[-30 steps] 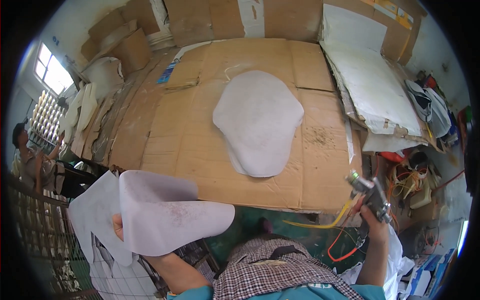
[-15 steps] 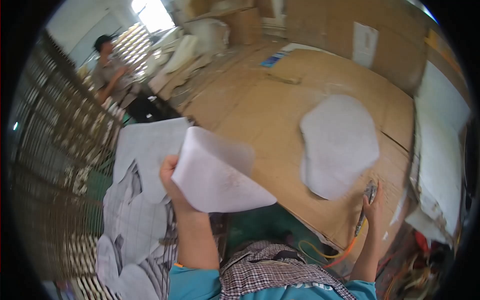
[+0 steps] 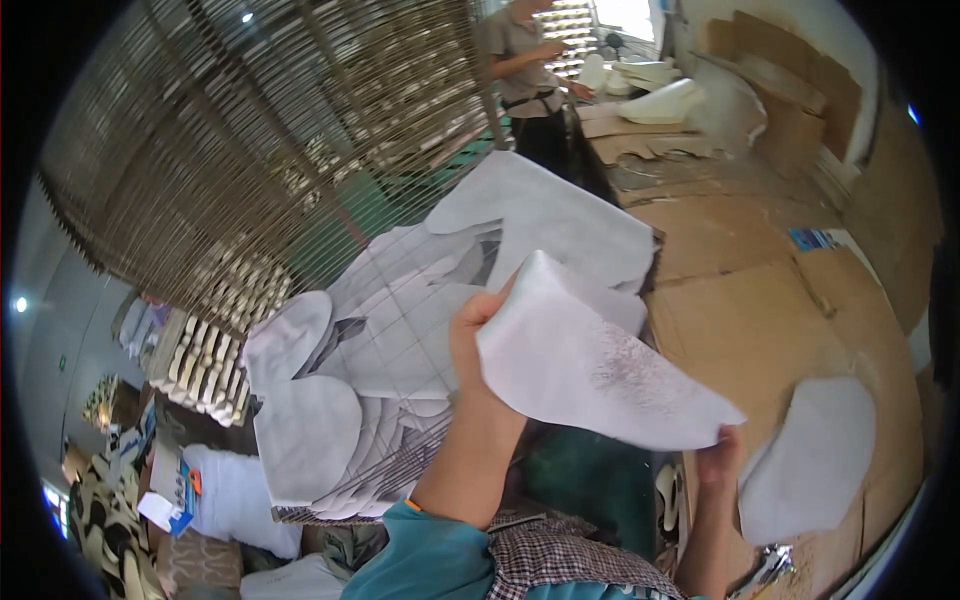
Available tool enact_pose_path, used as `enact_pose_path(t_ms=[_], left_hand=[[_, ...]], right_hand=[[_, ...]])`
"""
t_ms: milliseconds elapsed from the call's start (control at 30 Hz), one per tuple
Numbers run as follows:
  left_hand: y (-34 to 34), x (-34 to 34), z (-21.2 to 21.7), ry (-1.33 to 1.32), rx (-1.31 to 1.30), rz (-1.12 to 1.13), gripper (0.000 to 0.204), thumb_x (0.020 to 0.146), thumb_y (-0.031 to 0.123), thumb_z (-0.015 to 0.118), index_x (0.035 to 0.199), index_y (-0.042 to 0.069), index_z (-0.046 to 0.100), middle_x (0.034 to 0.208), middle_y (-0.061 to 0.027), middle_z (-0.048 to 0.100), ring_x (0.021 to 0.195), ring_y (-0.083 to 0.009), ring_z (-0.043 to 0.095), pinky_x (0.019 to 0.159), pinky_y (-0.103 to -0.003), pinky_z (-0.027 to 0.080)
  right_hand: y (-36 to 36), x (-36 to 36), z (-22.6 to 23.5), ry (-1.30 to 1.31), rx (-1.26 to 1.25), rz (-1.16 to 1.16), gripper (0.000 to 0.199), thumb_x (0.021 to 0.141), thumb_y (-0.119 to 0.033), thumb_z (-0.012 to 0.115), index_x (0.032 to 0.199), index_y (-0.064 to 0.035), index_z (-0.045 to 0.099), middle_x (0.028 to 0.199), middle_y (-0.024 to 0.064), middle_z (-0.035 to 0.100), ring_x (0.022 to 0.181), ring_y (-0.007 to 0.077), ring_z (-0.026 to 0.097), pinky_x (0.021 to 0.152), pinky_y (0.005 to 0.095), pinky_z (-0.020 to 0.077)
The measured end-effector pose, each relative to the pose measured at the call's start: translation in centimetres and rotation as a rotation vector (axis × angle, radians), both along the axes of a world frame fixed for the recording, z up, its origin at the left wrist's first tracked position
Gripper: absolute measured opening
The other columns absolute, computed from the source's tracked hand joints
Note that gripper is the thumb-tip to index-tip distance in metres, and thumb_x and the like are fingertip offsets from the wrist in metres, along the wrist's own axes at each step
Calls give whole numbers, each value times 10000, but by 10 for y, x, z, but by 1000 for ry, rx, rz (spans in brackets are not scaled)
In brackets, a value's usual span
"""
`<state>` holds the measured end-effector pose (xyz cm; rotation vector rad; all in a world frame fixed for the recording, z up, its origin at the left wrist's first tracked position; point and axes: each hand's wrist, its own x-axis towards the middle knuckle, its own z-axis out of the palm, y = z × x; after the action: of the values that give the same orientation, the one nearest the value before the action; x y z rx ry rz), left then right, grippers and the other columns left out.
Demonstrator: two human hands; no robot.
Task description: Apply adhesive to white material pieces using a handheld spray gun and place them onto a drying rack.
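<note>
A curved white fabric-like sheet hangs in front of me, its lower part speckled with brownish marks. My left hand grips its left edge, fingers partly hidden behind it. At its lower right corner, my right hand is closed on the tip. Left of the sheet, several similar white pieces lie overlapped on a wire rack. Another cut white piece rests on the cardboard-covered table at the right. Near that piece's lower end lies a metallic spray gun, partly cut off from view.
Tall wire racks rise at the left. A person stands beyond the table's far left corner. White shaped pieces and cardboard lie at the back. A white bundle sits at the lower left.
My view has swung left, toward the rack of white pieces. The right hand has let go of the spray gun and taken hold of the sheet's corner. My left hand still holds the sheet.
</note>
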<state>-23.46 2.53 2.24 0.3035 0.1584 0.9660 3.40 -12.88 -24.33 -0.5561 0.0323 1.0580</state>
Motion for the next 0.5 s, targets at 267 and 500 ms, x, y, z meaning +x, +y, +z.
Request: enact_pose_path(t_ms=[267,500], left_hand=[[123,-165,-69,-174,296,283,363,732,80,386,998,-92,563,1132,-213,540,913,-302,581,814,-391,474],[318,-324,-86,308,-55,682,463,688,61,412,1122,-85,482,1140,-173,524,1005,-293,531,889,-401,434]], right_hand=[[147,-42,144,-285,96,85,455,704,-75,523,1147,-9,444,1108,122,532,1054,259,502,954,394,379],[392,-165,181,-429,96,315,452,678,-21,505,1128,-19,469,1075,86,550,1031,242,505,971,373,353]])
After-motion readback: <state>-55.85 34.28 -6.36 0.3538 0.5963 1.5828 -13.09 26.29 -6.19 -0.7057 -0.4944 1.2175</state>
